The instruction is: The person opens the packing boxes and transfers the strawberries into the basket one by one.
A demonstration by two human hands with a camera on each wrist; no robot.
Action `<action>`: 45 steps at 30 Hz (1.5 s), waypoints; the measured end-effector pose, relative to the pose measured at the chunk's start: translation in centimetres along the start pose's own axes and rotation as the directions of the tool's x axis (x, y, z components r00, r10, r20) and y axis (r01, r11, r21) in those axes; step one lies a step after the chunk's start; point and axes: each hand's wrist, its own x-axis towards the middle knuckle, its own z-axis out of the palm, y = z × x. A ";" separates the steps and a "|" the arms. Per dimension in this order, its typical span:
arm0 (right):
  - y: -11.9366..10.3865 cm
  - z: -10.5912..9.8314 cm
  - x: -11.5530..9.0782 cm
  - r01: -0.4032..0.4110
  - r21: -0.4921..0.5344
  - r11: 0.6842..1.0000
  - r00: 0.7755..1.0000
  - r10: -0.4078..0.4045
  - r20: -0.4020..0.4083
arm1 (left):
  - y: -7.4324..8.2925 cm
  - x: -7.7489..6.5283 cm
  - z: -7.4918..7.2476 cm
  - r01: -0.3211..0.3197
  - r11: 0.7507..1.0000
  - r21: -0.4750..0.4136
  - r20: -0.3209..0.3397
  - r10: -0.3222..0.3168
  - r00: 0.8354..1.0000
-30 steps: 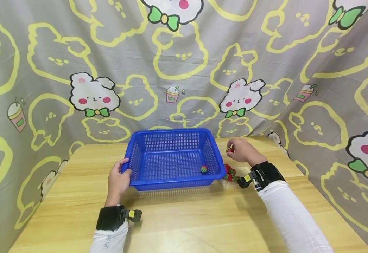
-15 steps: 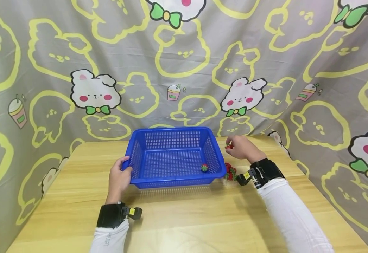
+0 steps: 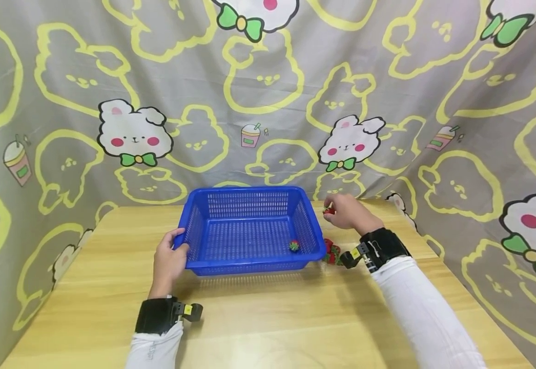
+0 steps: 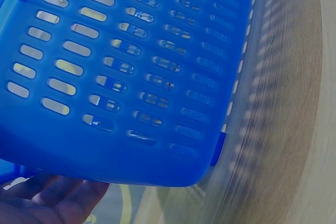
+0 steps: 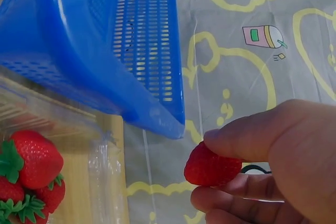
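Observation:
A blue perforated plastic basket (image 3: 249, 266) stands on the wooden table, with one strawberry (image 3: 294, 246) lying inside near its front right corner. My left hand (image 3: 170, 259) grips the basket's left rim; in the left wrist view its fingers (image 4: 73, 198) curl under the rim beside the slotted wall. Just right of the basket's far right side, my right hand (image 3: 347, 211) pinches a strawberry (image 5: 207, 167) between thumb and fingers, held above the table. Several more strawberries (image 5: 37, 158) lie by the basket's right side, in a clear plastic tray (image 5: 107, 182), partly hidden by the rim in the head view.
The wooden table (image 3: 259, 323) extends in front of the basket. A grey curtain (image 3: 268, 92) with rabbit and yellow outline patterns hangs close behind the basket and along both sides. Each wrist wears a black strap with a small camera.
My right hand, still pinching the strawberry, has moved slightly up and left toward the basket's right rim. The left hand keeps its grip on the basket, which stays in place.

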 end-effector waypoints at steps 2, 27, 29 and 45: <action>-0.2 -0.1 0.2 0.017 -0.005 1.000 1.000 -0.017 -0.017 | 0.2 0.1 -0.1 -0.004 1.000 -0.007 0.001 0.004 1.000; -3.1 -1.0 1.3 0.000 -0.005 1.000 1.000 0.000 0.014 | 0.0 -0.1 -0.1 -0.015 0.999 0.036 -0.002 0.015 1.000; -3.4 -1.0 1.4 -0.002 -0.004 1.000 1.000 0.002 0.014 | -0.1 -0.1 -0.1 -0.018 0.999 0.035 -0.001 0.018 1.000; -5.8 0.0 2.4 0.046 -0.008 0.999 0.997 -0.045 0.064 | -0.2 -0.2 0.0 -0.036 0.999 0.033 -0.013 0.036 0.999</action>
